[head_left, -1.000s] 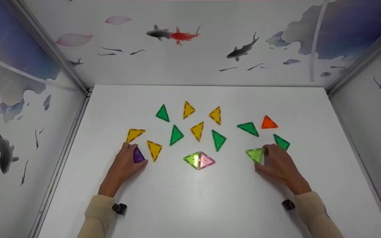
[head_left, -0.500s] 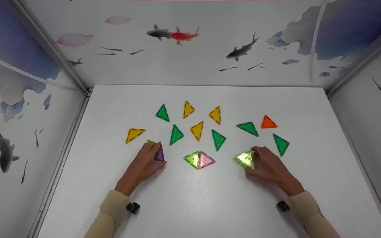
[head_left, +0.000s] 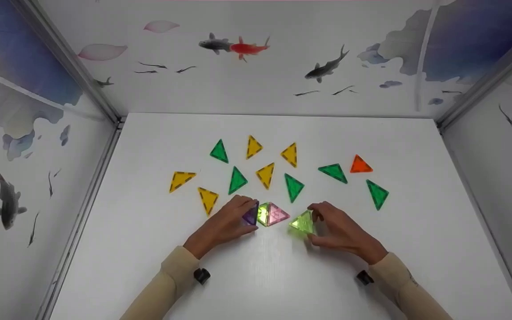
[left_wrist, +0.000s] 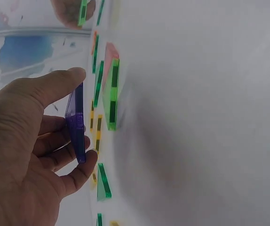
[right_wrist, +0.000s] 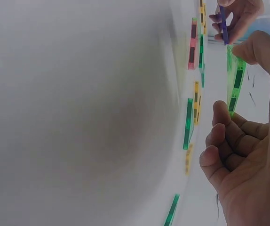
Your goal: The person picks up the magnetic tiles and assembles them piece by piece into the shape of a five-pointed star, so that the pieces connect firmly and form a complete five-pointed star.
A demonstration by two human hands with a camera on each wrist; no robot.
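Between thumb and fingertips, my left hand [head_left: 221,224] pinches a purple translucent triangular magnetic tile [head_left: 250,216]. The left wrist view shows this purple tile [left_wrist: 76,115] raised off the table. A light-green triangular tile [head_left: 302,222] is pinched by my right hand [head_left: 345,229], held up off the surface in the right wrist view. Flat on the table between the hands, another light-green tile [head_left: 262,214] and a pink tile [head_left: 277,215] lie edge to edge. From the head view, the purple tile overlaps the left part of that lying green tile.
Beyond the hands, several yellow tiles [head_left: 265,176] and dark-green tiles [head_left: 294,187] lie scattered on the white table [head_left: 260,275]. One orange tile [head_left: 361,164] lies at the right. Printed wall panels [head_left: 256,84] enclose the table's back and sides.
My left hand has carried the purple tile rightward from the left side to the middle pair. My right hand has brought the light-green tile leftward, towards the pink tile.
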